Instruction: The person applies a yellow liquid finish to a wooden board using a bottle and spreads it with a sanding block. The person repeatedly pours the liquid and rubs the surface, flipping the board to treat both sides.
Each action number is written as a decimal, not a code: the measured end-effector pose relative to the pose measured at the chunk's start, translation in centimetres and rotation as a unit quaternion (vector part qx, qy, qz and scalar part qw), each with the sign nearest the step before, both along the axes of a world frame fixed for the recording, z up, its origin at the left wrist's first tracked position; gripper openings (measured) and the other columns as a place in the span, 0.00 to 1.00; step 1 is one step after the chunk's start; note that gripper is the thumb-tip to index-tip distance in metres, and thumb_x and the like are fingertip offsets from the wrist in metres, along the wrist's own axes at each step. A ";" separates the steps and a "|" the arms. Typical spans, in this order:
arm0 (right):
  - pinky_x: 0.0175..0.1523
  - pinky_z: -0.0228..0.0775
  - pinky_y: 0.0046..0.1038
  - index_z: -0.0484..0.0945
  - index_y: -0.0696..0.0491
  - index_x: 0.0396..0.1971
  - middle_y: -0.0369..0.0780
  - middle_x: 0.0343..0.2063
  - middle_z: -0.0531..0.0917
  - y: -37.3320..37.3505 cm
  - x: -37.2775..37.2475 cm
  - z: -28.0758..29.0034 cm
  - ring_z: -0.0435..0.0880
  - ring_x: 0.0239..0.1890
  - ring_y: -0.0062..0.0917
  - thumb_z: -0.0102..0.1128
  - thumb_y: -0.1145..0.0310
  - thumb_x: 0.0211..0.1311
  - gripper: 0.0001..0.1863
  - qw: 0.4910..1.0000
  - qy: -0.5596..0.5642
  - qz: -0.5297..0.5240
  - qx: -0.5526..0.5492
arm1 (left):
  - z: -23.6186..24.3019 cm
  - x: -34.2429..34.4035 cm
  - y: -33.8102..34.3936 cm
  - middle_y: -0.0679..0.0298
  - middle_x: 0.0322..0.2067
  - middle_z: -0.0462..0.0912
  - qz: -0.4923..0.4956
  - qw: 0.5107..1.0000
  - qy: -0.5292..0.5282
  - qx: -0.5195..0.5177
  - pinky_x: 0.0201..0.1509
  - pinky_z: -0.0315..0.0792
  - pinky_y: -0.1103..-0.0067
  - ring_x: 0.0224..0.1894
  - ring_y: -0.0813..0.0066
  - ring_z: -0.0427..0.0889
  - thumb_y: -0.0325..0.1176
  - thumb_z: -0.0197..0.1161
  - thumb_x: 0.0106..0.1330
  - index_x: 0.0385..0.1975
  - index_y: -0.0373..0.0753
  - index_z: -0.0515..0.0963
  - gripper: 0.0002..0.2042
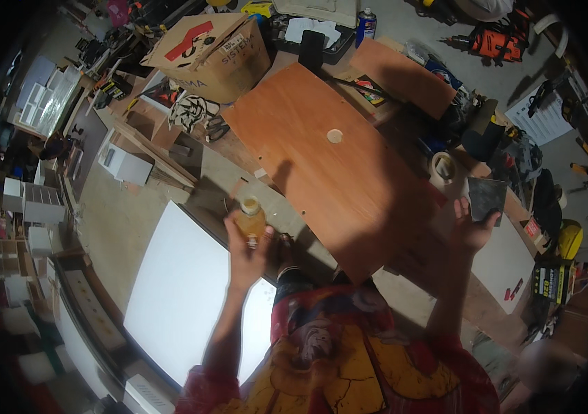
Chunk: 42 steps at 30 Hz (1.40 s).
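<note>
My left hand (244,252) grips an open-topped glass bottle (250,217) of amber contents, beside the left edge of a wooden panel (287,138) with a light round spot near its middle. My right hand (472,228) is at the right, fingers curled at the lower edge of a thin dark grey square piece (488,193), holding it. The panel lies at a slant between my hands, its near end above my lap, with a shadow over its right part.
A cardboard box (228,69), gloves (190,110) and a second wooden board (404,79) lie at the back. A bright white sheet (170,297) is at lower left. An orange power tool (491,41), tape roll (440,168) and pale board (501,269) are on the right.
</note>
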State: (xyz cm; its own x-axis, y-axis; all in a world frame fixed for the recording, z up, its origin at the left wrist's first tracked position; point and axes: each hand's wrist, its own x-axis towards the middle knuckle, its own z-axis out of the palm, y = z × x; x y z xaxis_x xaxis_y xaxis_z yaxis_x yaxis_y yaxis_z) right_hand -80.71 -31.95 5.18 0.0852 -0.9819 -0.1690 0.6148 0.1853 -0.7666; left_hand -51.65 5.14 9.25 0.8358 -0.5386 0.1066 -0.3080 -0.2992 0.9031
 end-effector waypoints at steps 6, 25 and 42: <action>0.59 0.71 0.47 0.66 0.43 0.64 0.37 0.54 0.75 6.0 -0.9 1.5 0.74 0.48 0.37 0.50 0.39 0.72 0.30 0.996 0.040 -0.080 0.004 | 5.5 11.3 0.7 0.48 0.38 0.84 -0.131 0.942 -0.215 0.223 0.45 0.80 0.61 0.42 0.44 0.85 0.22 0.70 0.50 0.53 0.37 0.70 0.27; 0.40 0.72 0.36 0.74 0.44 0.53 0.34 0.41 0.82 19.0 -5.1 3.5 0.80 0.34 0.28 0.45 0.42 0.75 0.23 0.981 0.013 -0.196 -0.004 | 7.9 4.2 -14.1 0.58 0.45 0.83 -0.547 0.631 -0.497 0.234 0.51 0.76 0.65 0.49 0.56 0.82 0.26 0.74 0.45 0.51 0.40 0.75 0.28; 0.28 0.60 0.22 0.73 0.45 0.52 0.32 0.38 0.84 18.4 -16.6 -1.0 0.79 0.30 0.20 0.45 0.39 0.74 0.25 0.987 0.049 -0.124 0.093 | 7.8 -2.2 -16.5 0.62 0.42 0.82 -0.505 0.500 -0.644 0.283 0.52 0.75 0.67 0.47 0.62 0.82 0.26 0.66 0.51 0.50 0.43 0.77 0.23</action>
